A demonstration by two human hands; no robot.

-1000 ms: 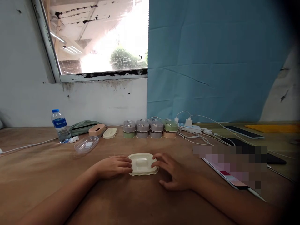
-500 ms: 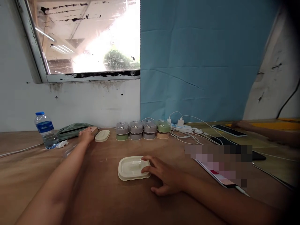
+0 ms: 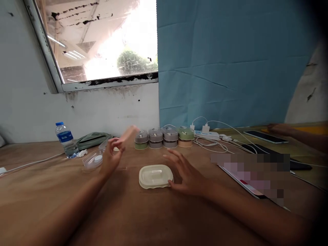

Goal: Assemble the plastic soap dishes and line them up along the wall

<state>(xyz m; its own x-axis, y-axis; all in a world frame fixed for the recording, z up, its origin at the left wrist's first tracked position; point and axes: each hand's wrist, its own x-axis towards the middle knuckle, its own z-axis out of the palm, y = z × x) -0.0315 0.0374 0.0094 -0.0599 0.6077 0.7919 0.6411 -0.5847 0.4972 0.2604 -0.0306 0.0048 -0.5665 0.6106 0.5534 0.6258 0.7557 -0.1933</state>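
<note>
A pale pink, flat-looking piece, blurred by motion, is pinched in my left hand, raised above the table. On the table in front of me lies a cream plastic lid with a recessed middle. My right hand is open at its right side, fingers spread, the thumb at or close to the rim. Behind my left hand a second cream piece is mostly hidden. Clear plastic containers lie left of that hand.
Several small two-tier boxes stand in a row near the wall. A water bottle and green pouch are at the left. Cables, a power strip, a tablet and a phone lie right, near another person's hand.
My left hand has lifted the pink piece from beside the pouch and brought it right and nearer. My right hand's fingers have risen off the cream lid. The view has shifted slightly.
</note>
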